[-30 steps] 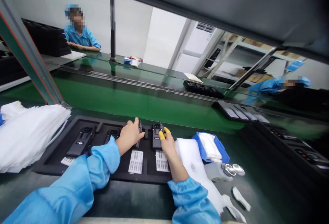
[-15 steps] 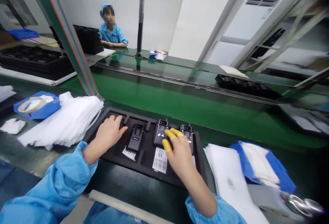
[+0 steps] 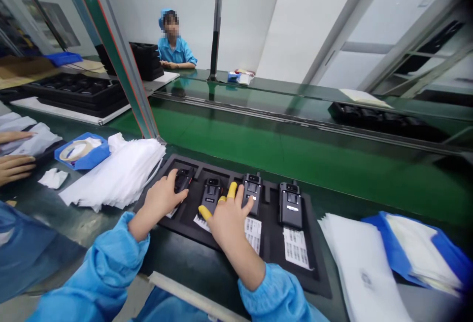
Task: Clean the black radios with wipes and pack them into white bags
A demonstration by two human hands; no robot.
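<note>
A black foam tray (image 3: 271,253) lies before me with several black handsets in its slots. My left hand (image 3: 164,197) is closed around the leftmost handset (image 3: 182,182), its thumb and fingers at the sides. My right hand (image 3: 229,219), with yellow finger cots on some fingers, hovers with spread fingers over the second handset (image 3: 211,195) and the third handset (image 3: 252,189), partly covering both; contact is unclear. The rightmost handset (image 3: 290,208) lies fully visible, a stub antenna at its top. Printed label sheets (image 3: 296,249) stick out below the handsets.
White sleeves (image 3: 111,174) and a blue bin with tape (image 3: 82,150) lie left of the tray. To its right are another white stack (image 3: 356,258) and a blue bin (image 3: 424,253). A co-worker's hands (image 3: 15,164) are at far left; another person (image 3: 176,51) sits across the green conveyor (image 3: 236,134).
My right hand has moved left from the right-hand handsets, uncovering the rightmost one. My left hand stays at the leftmost handset, which shows more now. The view has swung left, bringing a co-worker's hands into sight.
</note>
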